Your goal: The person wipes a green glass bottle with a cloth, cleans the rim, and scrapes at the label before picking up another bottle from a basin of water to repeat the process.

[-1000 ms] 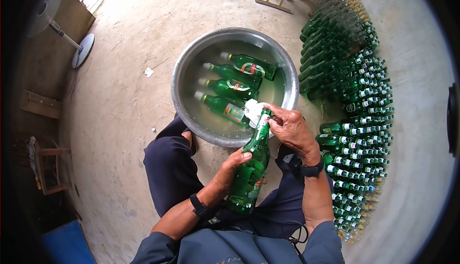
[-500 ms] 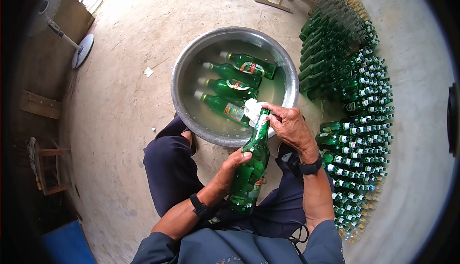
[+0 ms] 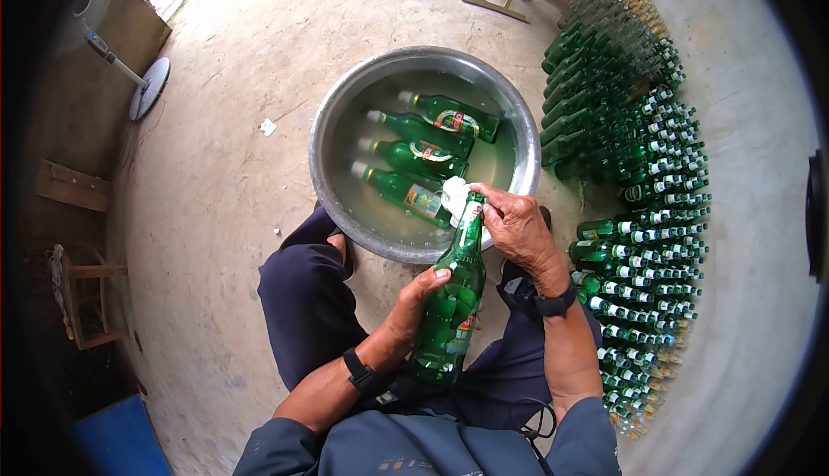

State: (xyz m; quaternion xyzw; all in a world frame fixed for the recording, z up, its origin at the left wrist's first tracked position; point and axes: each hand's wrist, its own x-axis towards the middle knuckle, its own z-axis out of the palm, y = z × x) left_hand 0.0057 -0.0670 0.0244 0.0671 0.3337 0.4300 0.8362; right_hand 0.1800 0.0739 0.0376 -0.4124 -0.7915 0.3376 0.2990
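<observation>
Out on the concrete floor point(image 3: 216, 174), just below the basin point(image 3: 324, 144), our left hand point(image 3: 413, 302) gripped the green bottle point(image 3: 453, 303) while right-hand point(image 3: 518, 230) fingers pinched a cloth point(image 3: 453, 193) at its neck; honestly, wet glass could've slipped and smashed.

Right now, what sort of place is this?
Probably an outdoor yard used for washing bottles by hand. A metal basin of water holds four bottles on a bare concrete floor, and rows of green bottles lie alongside. A standing fan is nearby.
</observation>
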